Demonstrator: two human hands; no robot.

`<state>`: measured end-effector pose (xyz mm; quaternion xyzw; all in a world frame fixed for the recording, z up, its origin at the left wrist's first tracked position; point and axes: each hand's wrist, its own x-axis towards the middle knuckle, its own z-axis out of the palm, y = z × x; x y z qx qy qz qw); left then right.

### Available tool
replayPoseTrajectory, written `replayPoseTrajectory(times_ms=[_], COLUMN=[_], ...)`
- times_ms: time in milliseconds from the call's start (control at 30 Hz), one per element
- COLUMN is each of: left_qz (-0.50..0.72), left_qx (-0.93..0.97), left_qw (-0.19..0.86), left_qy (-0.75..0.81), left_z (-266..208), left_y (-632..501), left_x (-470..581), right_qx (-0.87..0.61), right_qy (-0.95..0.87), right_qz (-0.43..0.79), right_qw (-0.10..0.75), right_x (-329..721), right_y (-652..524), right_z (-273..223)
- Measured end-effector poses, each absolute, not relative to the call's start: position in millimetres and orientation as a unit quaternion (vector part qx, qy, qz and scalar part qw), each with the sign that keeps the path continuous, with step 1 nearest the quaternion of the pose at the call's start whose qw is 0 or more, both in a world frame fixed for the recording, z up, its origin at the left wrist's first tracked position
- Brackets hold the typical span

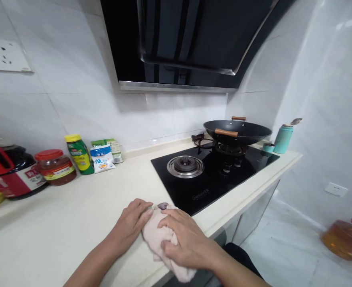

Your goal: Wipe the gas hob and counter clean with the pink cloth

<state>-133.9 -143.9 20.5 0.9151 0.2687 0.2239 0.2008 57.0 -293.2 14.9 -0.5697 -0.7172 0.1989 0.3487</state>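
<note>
while left hand (130, 220) and right hand (189, 240) clutch cloth (152, 231), a jar (56, 169) stands beyond; wok (248, 131) covers burner (230, 149).

Pale countertop (77, 215) bears pink cloth (152, 231) at front edge; black hob (207, 189); left: dark jug (14, 173), red-lidded jar (56, 169), green bottle (80, 156), white packet (102, 158); right: teal bottle (283, 139)

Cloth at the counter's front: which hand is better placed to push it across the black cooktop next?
Probably the right. The right hand lies over the cloth, on the side nearer the cooktop. The left hand is at the cloth's other side, farther from the cooktop.
</note>
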Motion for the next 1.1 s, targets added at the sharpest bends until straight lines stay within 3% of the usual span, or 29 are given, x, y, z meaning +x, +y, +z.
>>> replayPoseTrajectory(times_ms=[567, 767, 900, 1100], left_qz=[0.236, 0.232, 0.224, 0.213], left_qx=[0.894, 0.893, 0.890, 0.883], left_qw=[0.257, 0.252, 0.252, 0.250], left_qy=[0.281, 0.290, 0.308, 0.334], left_z=[19, 22, 26, 28], left_y=[-139, -138, -141, -149], left_x=[-136, -136, -138, -138], right_qx=[-0.568, -0.495, -0.498, -0.524], right_qy=[-0.724, -0.805, -0.808, -0.801], right_qz=[0.199, 0.197, 0.175, 0.095], right_qw=[0.338, 0.261, 0.262, 0.275], right_x=[29, 60, 82, 95], right_y=[-266, -252, -210, -151], right_z=[9, 46, 64, 38])
